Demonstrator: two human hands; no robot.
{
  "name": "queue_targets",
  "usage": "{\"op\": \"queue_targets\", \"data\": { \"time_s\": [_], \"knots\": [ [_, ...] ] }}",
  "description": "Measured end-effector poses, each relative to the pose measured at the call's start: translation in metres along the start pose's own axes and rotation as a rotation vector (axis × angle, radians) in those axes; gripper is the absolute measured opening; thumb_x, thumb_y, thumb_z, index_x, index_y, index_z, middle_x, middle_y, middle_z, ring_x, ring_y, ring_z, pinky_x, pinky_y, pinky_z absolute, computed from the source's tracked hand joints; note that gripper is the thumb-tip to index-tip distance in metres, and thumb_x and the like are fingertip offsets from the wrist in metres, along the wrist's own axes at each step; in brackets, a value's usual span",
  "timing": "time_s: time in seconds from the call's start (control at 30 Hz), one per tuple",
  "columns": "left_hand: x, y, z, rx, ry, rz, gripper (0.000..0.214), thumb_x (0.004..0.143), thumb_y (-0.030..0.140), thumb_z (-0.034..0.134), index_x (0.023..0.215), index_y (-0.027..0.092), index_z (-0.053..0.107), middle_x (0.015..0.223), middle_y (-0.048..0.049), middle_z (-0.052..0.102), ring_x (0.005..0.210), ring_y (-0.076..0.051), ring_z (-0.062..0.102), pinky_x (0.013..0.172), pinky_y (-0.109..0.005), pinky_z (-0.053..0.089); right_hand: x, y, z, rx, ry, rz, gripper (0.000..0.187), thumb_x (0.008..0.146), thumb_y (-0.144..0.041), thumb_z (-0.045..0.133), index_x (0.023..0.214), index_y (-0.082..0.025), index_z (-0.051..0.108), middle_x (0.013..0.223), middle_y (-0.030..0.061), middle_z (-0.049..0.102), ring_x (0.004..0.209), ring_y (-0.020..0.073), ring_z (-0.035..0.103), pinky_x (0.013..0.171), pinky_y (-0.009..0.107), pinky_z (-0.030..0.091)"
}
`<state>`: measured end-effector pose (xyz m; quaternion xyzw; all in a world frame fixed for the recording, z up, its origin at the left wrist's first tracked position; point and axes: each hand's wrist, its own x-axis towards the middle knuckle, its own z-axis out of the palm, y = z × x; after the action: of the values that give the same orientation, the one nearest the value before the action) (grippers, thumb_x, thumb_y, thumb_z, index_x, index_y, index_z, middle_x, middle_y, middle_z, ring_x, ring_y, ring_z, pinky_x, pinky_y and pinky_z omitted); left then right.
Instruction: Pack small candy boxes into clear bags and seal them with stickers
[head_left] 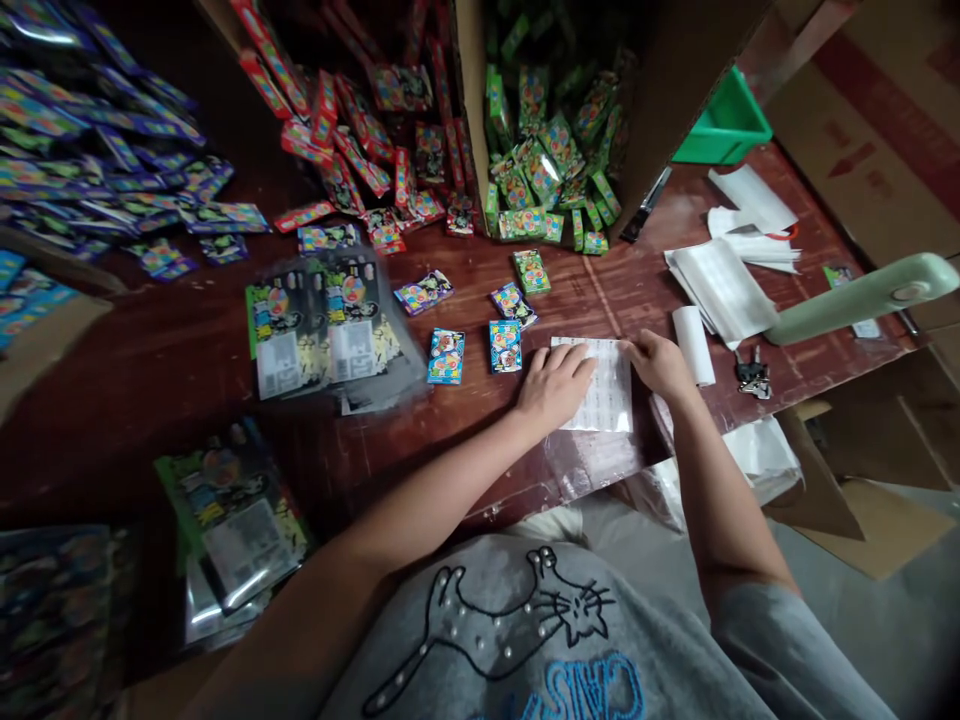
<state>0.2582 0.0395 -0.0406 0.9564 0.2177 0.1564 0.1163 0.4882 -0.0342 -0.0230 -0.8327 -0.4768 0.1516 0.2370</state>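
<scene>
A white sheet of small printed labels (611, 395) lies on the dark red table in front of me. My left hand (556, 385) rests flat on its left part, fingers stretched out. At the sheet's upper right corner, my right hand (660, 362) is closed, thumb and finger pinching the edge. Left of the sheet are two small blue packets (505, 347), a purple packet (514, 303) and a green packet (532, 271). Another purple packet (424, 292) lies farther left. Clear printed pouches (352, 330) are stacked beyond them.
Cardboard boxes hold heaps of red packets (360, 150) and green packets (551, 165) at the back. Purple packets (112, 170) pile up at far left. On the right are a paper roll (693, 345), white sheets (724, 290), keys (752, 375), a pale green handle (862, 300) and a green bin (724, 125).
</scene>
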Motion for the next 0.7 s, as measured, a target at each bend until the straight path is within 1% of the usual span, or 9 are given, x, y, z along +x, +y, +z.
{"op": "queue_targets", "data": {
  "time_s": [0.07,0.17,0.23,0.33,0.43,0.5,0.6,0.67,0.7],
  "knots": [
    [0.003,0.0,-0.001,0.008,0.001,-0.008,0.037,0.112,0.026,0.046,0.142,0.023,0.068,0.159,-0.0108,0.063,0.141,-0.031,0.058,0.111,-0.055,0.045,-0.001,-0.001,0.001,-0.081,0.051,0.003,0.042,0.098,-0.059,0.057,0.079,-0.023,0.065,0.083,0.0102,0.07,0.079,0.0245,0.06,0.077,0.038,0.047],
    [0.008,-0.002,-0.002,0.017,-0.002,-0.002,0.037,0.112,0.025,0.044,0.14,0.023,0.068,0.158,-0.0097,0.064,0.139,-0.031,0.058,0.109,-0.056,0.045,-0.01,-0.003,0.003,-0.204,0.156,0.01,0.039,0.1,-0.052,0.055,0.102,-0.018,0.074,0.108,0.0181,0.072,0.099,0.0302,0.063,0.089,0.042,0.048],
    [0.011,-0.001,-0.003,0.025,-0.017,-0.004,0.037,0.112,0.025,0.044,0.139,0.022,0.069,0.156,-0.01,0.065,0.138,-0.032,0.059,0.108,-0.056,0.046,-0.02,-0.006,0.006,-0.271,0.189,0.0,0.04,0.102,-0.048,0.053,0.112,-0.018,0.077,0.115,0.0186,0.073,0.107,0.0317,0.062,0.093,0.043,0.047],
    [0.014,0.003,-0.007,0.021,-0.051,-0.025,0.037,0.113,0.027,0.043,0.138,0.021,0.07,0.154,-0.0112,0.065,0.137,-0.031,0.059,0.108,-0.056,0.047,-0.033,-0.009,0.01,-0.329,0.195,-0.018,0.038,0.104,-0.042,0.05,0.111,-0.022,0.082,0.113,0.0157,0.076,0.104,0.0311,0.064,0.092,0.043,0.046],
    [0.014,0.008,-0.012,-0.025,-0.091,-0.044,0.039,0.112,0.037,0.051,0.143,0.021,0.068,0.16,-0.0106,0.062,0.144,-0.03,0.056,0.114,-0.054,0.047,-0.037,-0.007,0.01,-0.355,0.25,-0.004,0.041,0.101,-0.039,0.049,0.109,-0.018,0.084,0.105,0.0189,0.077,0.096,0.033,0.064,0.086,0.046,0.045],
    [0.009,0.009,-0.019,-0.036,-0.087,-0.029,0.043,0.111,0.039,0.054,0.148,0.02,0.066,0.163,-0.0087,0.059,0.15,-0.028,0.052,0.123,-0.051,0.043,-0.034,-0.007,0.009,-0.368,0.293,-0.003,0.041,0.097,-0.041,0.051,0.104,-0.018,0.084,0.1,0.0206,0.076,0.091,0.0361,0.063,0.081,0.048,0.045],
    [-0.014,-0.001,-0.045,0.008,0.047,-0.002,0.045,0.113,0.029,0.047,0.155,0.024,0.061,0.167,-0.0025,0.055,0.159,-0.024,0.044,0.134,-0.046,0.031,-0.032,-0.017,0.004,-0.378,0.351,-0.035,0.04,0.094,-0.048,0.056,0.106,-0.019,0.08,0.102,0.0224,0.075,0.091,0.0401,0.064,0.079,0.052,0.046],
    [-0.046,-0.02,-0.074,0.058,0.165,-0.128,0.045,0.113,0.025,0.046,0.154,0.028,0.062,0.167,-0.0011,0.055,0.16,-0.025,0.042,0.134,-0.049,0.031,-0.035,-0.036,0.002,-0.385,0.388,-0.111,0.043,0.095,-0.053,0.058,0.112,-0.018,0.076,0.107,0.0241,0.074,0.097,0.0422,0.065,0.082,0.054,0.047],
    [-0.066,-0.033,-0.091,0.085,0.208,-0.257,0.044,0.112,0.026,0.048,0.152,0.028,0.063,0.166,-0.0031,0.057,0.159,-0.028,0.044,0.132,-0.052,0.034,-0.036,-0.048,0.003,-0.387,0.4,-0.174,0.045,0.096,-0.057,0.058,0.113,-0.018,0.073,0.106,0.0243,0.074,0.098,0.0427,0.064,0.084,0.055,0.048]
  ]
}}
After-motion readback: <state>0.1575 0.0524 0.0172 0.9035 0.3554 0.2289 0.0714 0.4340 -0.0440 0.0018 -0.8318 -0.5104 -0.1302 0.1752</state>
